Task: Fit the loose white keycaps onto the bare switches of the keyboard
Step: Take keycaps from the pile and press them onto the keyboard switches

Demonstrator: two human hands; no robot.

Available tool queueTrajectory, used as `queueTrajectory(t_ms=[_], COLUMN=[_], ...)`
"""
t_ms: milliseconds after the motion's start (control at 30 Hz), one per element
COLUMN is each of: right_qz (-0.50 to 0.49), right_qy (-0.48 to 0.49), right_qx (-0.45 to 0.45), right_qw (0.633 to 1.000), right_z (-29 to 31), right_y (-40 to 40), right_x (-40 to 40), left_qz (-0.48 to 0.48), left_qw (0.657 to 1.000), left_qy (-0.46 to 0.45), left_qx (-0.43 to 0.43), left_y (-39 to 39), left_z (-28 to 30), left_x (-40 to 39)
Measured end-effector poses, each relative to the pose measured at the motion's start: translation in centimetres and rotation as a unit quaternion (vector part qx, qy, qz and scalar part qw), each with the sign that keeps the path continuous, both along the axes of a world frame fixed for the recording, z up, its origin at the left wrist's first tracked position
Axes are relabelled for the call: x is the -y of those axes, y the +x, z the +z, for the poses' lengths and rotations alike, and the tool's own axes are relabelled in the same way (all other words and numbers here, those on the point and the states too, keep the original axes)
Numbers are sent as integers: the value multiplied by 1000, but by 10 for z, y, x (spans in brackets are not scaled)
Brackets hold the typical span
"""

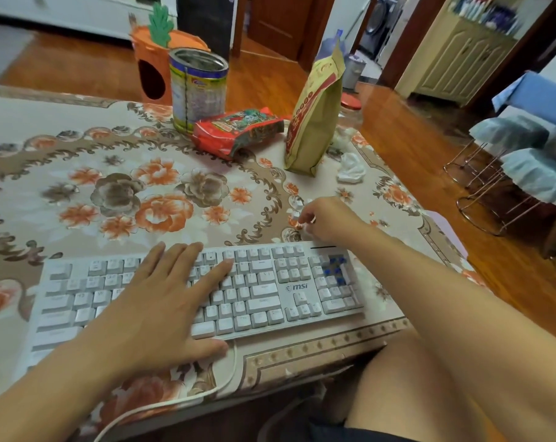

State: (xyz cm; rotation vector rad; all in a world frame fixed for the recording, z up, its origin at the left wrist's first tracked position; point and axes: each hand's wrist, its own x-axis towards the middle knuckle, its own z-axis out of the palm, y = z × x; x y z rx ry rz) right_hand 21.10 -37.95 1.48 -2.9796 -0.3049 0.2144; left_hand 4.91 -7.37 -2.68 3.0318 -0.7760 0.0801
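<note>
A white keyboard [206, 291] is laid along the near edge of a table covered by a floral cloth [79, 193]. The letters "msi" are printed in grey beside a small badge above the arrow keys; the legends on the keycaps are too blurred to be read. At the far right corner of the number pad, a patch of bare blue switches [335, 269] is exposed, with white caps fitted all around it.

The left hand [162, 301] is laid flat across the middle of the keyboard, its fingers straight and slightly spread, nothing being held. The right hand [326, 220] is placed on the cloth just beyond the keyboard's far right edge, its fingers curled down among the loose white keycaps [297, 205] scattered there; whether a cap is actually pinched cannot be told, as the fingertips are blurred.

Further back, a tall tin can [198, 87] with a yellow and blue label, a red snack packet [238, 130] and an upright olive-gold pouch [315, 119] with red print are set; their writing is not legible. A white cable [174, 406] is trailed off the table's near edge.
</note>
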Motion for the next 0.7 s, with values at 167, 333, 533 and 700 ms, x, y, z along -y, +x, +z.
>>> queueTrajectory(t_ms=[167, 333, 533, 700], right_qz=[-4, 1, -30, -29], right_qy=[-19, -17, 73, 194], right_qx=[-3, -3, 48, 61], right_qw=[1000, 1000, 996, 979], right_z=[-8, -11, 5, 26], right_y=[12, 15, -9, -76], right_x=[5, 16, 25, 40], left_qz=[1, 1, -2, 0], left_qw=[1000, 1000, 1000, 1000], left_qy=[-1, -2, 1, -6], left_qx=[-4, -3, -6, -10], left_y=[0, 1, 1, 2], left_z=[-1, -2, -2, -4], left_x=[-1, -1, -1, -2])
